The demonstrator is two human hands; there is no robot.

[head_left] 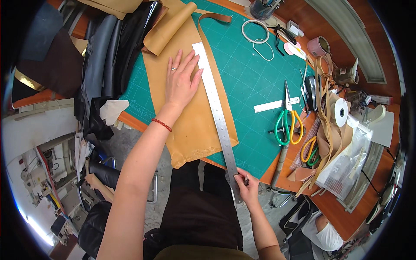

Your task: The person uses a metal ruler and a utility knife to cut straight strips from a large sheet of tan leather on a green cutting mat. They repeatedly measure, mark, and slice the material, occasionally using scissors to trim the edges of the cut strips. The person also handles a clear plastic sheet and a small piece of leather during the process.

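Note:
A tan piece of leather [190,123] lies across the green cutting mat [251,69], its far end rolled over and its ragged near end overhanging the table's front edge. Along its right side runs a long steel ruler [219,116], slanting toward me past that edge. My left hand [183,82] presses flat on the leather, fingers apart, fingertips beside and touching the ruler's far part. Closed around the ruler's near end is my right hand [248,188]. A small dark thing shows between its fingers, too hidden to name.
Right of the leather lie a short white ruler [266,106] and scissors [286,115] with green and yellow handles. Leather strips [329,147], a white spool [340,111] and a clear plastic bag [346,160] crowd the right side. Dark leather rolls [102,56] hang at left.

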